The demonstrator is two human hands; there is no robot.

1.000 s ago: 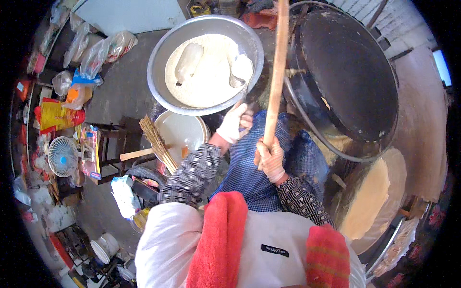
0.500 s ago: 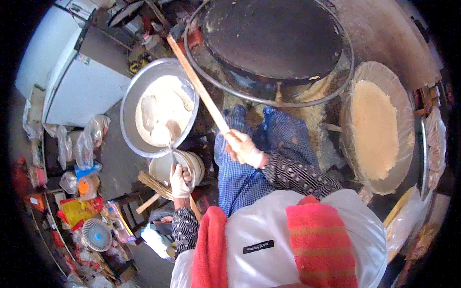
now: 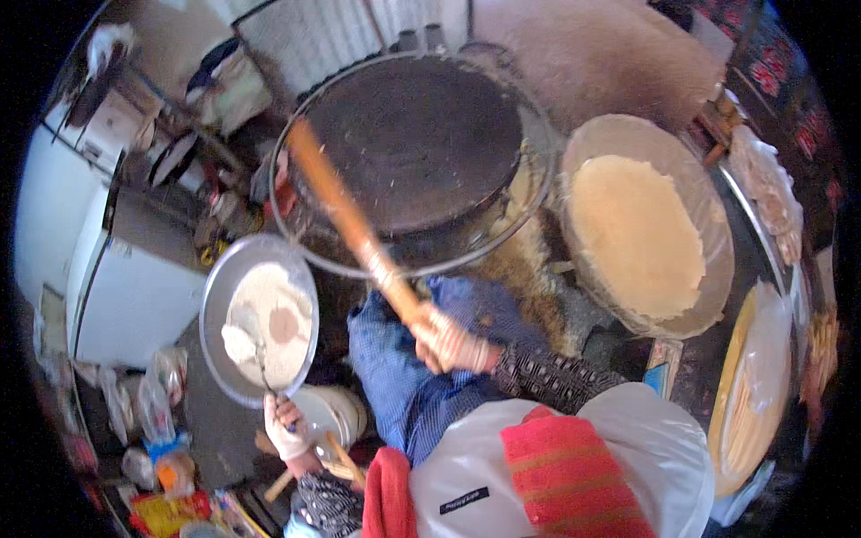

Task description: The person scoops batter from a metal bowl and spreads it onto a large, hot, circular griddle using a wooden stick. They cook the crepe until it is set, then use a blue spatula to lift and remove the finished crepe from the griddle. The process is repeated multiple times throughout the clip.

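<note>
In my left hand (image 3: 285, 429), gloved and closed, is the handle of a ladle (image 3: 239, 343). Its bowl is full of pale batter and hangs over the left part of a metal basin (image 3: 212, 314). More batter (image 3: 289, 296) lies in the basin, with a darker patch in it. My right hand (image 3: 451, 341), also gloved, grips the near end of a long flat wooden stick (image 3: 345, 220). The stick's far part reaches up over a large round dark griddle (image 3: 413, 134); whether it touches the surface I cannot tell. A metal ring surrounds the griddle.
To the right, a wide plastic-lined tray (image 3: 715, 287) bears thin pale flatbreads (image 3: 635, 235). Below the basin stands a whitish bucket (image 3: 345, 417). A white cabinet (image 3: 134, 305) is at the left, with plastic bags (image 3: 161, 394) nearby. A yellow-rimmed round item under plastic (image 3: 744, 386) stands lower right.
The view has shifted, bringing more of the griddle's far side into sight. In the basin, the ladle has moved left, away from the darker patch. The wooden stick now reaches across the griddle's left part.
</note>
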